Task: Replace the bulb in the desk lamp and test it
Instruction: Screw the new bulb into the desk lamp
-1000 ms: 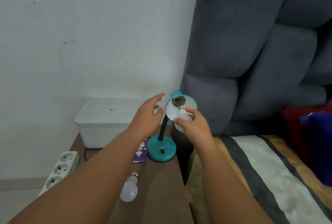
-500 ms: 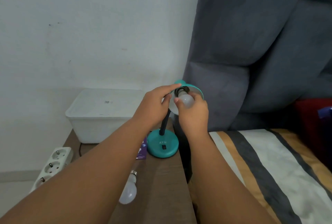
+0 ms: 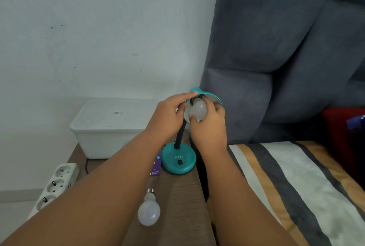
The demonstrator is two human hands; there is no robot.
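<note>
Both hands work at the teal desk lamp (image 3: 178, 158): the left hand (image 3: 167, 117) steadies its shade while the right hand (image 3: 209, 125), fingers (image 3: 191, 117) closed around the frosted white bulb (image 3: 198, 109), seats it at the socket.

Bedroom: striped bed (image 3: 296, 176), padded headboard (image 3: 276, 48), nightstand (image 3: 177, 196).

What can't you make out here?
- Socket thread: head view, hidden by the bulb and right hand.
- Purple box: mostly behind the left forearm.
- Power strip: cut off by the forearm and table edge.
- Lamp cord: not visible, so plugged in or not is unknown.
</note>
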